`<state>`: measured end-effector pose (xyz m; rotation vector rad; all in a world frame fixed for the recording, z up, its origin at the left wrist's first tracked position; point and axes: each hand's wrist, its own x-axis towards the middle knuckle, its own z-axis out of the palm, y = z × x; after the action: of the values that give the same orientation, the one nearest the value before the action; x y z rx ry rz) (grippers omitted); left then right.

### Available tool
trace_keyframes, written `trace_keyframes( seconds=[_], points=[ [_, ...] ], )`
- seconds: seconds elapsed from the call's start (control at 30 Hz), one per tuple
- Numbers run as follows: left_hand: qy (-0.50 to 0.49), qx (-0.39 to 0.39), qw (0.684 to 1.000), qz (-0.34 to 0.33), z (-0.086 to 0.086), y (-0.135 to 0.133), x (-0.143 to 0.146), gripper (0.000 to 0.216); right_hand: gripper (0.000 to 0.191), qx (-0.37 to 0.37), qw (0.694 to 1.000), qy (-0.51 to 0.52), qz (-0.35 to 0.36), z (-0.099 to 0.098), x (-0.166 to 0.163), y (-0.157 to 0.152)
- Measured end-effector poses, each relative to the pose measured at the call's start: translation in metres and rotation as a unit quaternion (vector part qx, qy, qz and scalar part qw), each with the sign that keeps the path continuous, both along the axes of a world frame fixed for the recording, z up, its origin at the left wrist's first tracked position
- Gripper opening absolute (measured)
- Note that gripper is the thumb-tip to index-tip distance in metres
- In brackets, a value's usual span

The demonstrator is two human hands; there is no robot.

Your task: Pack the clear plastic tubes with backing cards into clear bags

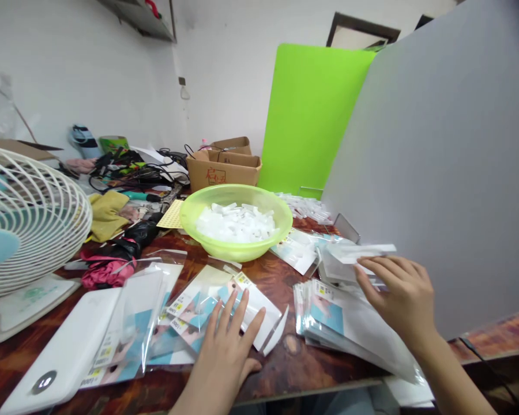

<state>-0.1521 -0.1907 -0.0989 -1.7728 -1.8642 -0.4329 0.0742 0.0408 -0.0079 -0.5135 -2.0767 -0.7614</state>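
My left hand (231, 340) lies with fingers spread on a group of clear packets with printed cards (199, 305) on the table. My right hand (400, 288) is raised at the right, its thumb and fingers pinched at the edge of a clear plastic packet (354, 252) with a white strip along its top. What lies between those fingertips is partly hidden. Below my right hand is a thick stack of similar packets (333, 317), with blue-printed cards. Another carded packet (294, 249) rests just behind it.
A green bowl (236, 253) holds small white plastic pieces. More white pieces (307, 207) lie behind it. A white fan (30, 225) and a white flat device (60, 351) stand left. A cardboard box (222, 172) is behind; a grey panel (441, 173) borders the right.
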Motion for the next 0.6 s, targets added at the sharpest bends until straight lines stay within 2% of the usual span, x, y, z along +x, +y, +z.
trace_keyframes(
  seconds=[0.07, 0.13, 0.27, 0.33, 0.4, 0.5, 0.6],
  points=[
    [-0.002, -0.006, 1.000, -0.007, -0.004, 0.005, 0.004, 0.090, 0.011, -0.019, 0.998, 0.059, 0.012, -0.003, 0.004, 0.000],
    [-0.010, -0.020, 0.999, -0.033, -0.006, 0.011, 0.006, 0.082, 0.015, -0.006, 0.995, 0.099, 0.016, 0.002, 0.005, -0.001],
    [-0.014, -0.011, 0.996, -0.090, -0.002, 0.021, 0.007, 0.059, 0.018, 0.011, 0.992, 0.118, 0.048, 0.031, -0.012, -0.003],
    [-0.028, 0.021, 0.992, -0.121, 0.005, 0.022, 0.007, 0.045, 0.017, 0.010, 0.991, 0.105, 0.078, 0.048, -0.029, -0.001],
    [-0.077, 0.105, 0.979, -0.155, 0.011, 0.019, 0.006, 0.039, 0.019, -0.007, 0.993, 0.076, 0.092, 0.065, -0.054, 0.000],
    [-0.161, 0.250, 0.942, -0.157, 0.009, 0.011, 0.004, 0.045, 0.034, -0.140, 0.990, -0.020, 0.023, 0.081, -0.100, 0.006],
    [-0.248, 0.293, 0.921, -0.070, -0.004, 0.007, 0.002, 0.061, 0.037, -0.266, 0.954, -0.138, -0.029, 0.082, -0.151, 0.019]
  ],
)
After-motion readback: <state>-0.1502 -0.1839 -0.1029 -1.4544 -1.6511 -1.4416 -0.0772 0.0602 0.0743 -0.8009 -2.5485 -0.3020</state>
